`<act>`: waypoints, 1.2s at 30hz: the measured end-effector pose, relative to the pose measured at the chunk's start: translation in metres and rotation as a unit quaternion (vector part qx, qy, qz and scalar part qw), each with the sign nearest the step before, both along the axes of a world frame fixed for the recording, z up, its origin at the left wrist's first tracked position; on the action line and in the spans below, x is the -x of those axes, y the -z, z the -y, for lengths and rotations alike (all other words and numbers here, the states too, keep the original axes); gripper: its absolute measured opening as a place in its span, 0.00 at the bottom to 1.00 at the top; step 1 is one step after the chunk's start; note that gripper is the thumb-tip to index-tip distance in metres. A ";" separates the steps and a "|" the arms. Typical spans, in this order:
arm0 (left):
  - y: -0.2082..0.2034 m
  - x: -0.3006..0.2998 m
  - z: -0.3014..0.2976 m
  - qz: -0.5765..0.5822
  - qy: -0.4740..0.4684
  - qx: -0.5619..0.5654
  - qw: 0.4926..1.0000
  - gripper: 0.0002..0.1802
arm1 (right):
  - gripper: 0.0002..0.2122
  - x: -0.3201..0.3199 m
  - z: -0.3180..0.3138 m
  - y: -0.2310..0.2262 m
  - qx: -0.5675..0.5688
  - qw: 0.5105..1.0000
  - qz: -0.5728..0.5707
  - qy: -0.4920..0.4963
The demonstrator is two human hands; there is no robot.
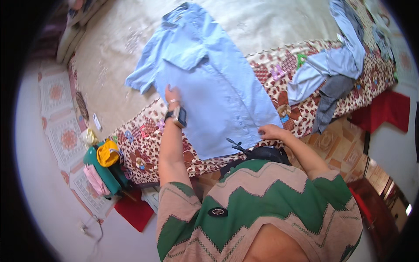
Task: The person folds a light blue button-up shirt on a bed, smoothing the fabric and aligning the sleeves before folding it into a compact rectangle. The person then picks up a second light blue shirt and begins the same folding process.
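Note:
A light blue short-sleeved button-up shirt [209, 100] lies spread on the bed, collar at the far end and hem toward me. One sleeve [187, 56] is folded across its front. My left hand [173, 95], with a watch [179, 117] on the wrist, rests at the shirt's left side edge. Its fingers are blurred and partly hidden, so their grip is unclear. At the hem's right corner, my right hand [271, 132] has its fingers closed on the shirt's edge.
Beyond the shirt stretches a cream blanket [118, 65] over a patterned bedsheet [192, 153]. Crumpled blue and grey clothes [334, 65] lie at the right. On the left are a hairbrush [81, 105], a small white object [97, 122] and piled green, yellow and pink cloths [102, 170].

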State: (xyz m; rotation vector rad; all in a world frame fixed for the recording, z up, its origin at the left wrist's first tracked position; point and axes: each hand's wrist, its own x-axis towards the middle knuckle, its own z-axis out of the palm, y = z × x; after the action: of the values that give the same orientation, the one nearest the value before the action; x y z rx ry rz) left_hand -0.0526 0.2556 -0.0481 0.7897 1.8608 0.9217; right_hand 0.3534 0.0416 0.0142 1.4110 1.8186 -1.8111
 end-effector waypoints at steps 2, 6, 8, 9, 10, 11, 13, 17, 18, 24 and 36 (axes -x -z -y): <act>-0.014 -0.008 0.043 0.049 -0.012 -0.003 0.999 0.23 | 0.12 0.004 -0.027 0.006 -0.024 0.998 -0.026 0.060; -0.033 0.011 0.099 0.056 -0.023 0.025 0.998 0.19 | 0.10 0.046 -0.181 -0.004 -0.245 0.939 -0.032 0.240; -0.049 0.010 0.084 0.061 0.000 0.020 0.998 0.19 | 0.11 0.060 -0.249 0.000 -0.321 0.928 -0.001 0.189; -0.055 0.008 0.070 0.066 0.008 0.015 0.998 0.19 | 0.11 0.065 -0.281 -0.004 -0.332 0.928 0.021 0.170; -0.056 0.006 0.055 0.071 0.018 0.010 0.997 0.19 | 0.11 0.069 -0.311 -0.004 -0.341 0.923 0.035 0.175; -0.048 0.008 0.039 0.074 0.027 0.010 0.997 0.20 | 0.11 0.075 -0.336 -0.003 -0.349 0.919 0.046 0.177; -0.042 0.000 -0.001 0.103 0.013 0.009 0.995 0.21 | 0.11 0.085 -0.379 -0.011 -0.344 0.917 0.065 0.192; -0.029 -0.026 -0.091 0.094 0.019 0.041 0.995 0.22 | 0.13 0.098 -0.459 -0.012 -0.392 0.888 0.094 0.223; -0.026 -0.032 -0.109 0.094 0.017 0.051 0.994 0.22 | 0.14 0.103 -0.474 -0.015 -0.385 0.889 0.094 0.230; 0.032 -0.017 -0.155 -0.210 0.109 -0.062 0.970 0.13 | 0.12 0.135 -0.526 -0.001 -0.395 0.890 0.104 0.201; -0.027 -0.052 -0.187 0.074 -0.068 -0.072 0.992 0.05 | 0.13 0.111 -0.523 0.010 -0.447 0.835 -0.006 0.321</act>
State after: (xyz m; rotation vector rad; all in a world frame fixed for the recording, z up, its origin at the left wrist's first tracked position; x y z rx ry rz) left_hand -0.0005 0.4426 -0.0208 0.6659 1.7496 1.1793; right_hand 0.2421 0.5651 0.0040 2.5862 2.5654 -1.1058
